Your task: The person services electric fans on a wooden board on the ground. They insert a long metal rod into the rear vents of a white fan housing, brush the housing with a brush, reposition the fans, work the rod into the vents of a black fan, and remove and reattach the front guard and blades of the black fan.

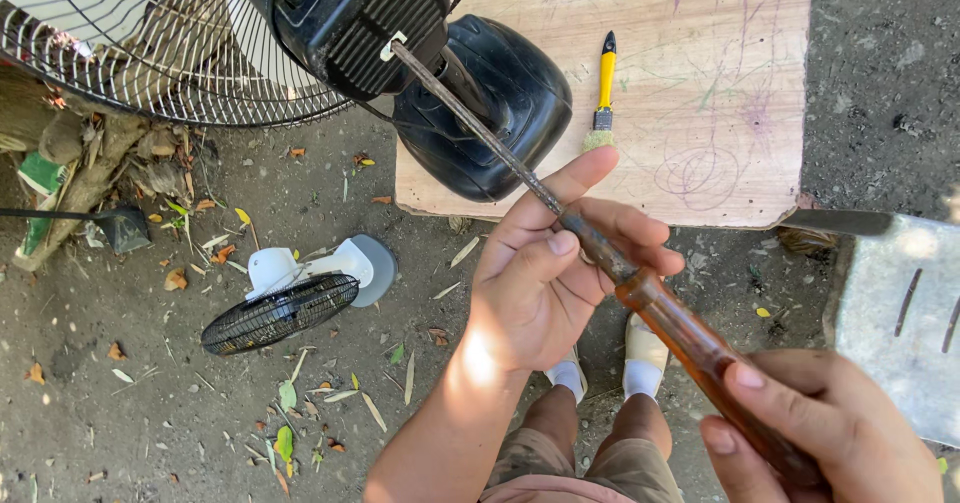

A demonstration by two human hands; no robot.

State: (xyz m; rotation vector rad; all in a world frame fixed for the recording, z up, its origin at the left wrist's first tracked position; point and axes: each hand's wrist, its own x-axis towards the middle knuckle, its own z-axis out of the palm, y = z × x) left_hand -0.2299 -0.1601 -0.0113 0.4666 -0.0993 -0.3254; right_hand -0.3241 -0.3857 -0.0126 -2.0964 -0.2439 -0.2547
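Over bare, leaf-strewn dirt ground, my right hand gripped the long amber-handled screwdriver, left-hand fingers pinching its shaft; keeping it square in the black fan motor housing seemed wise.

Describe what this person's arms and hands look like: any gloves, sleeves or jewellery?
Both hands are bare: no gloves, rings or watch show on the left hand or the right hand. The left forearm is uncovered, with no sleeve in view. Fingernails are short and unpainted.
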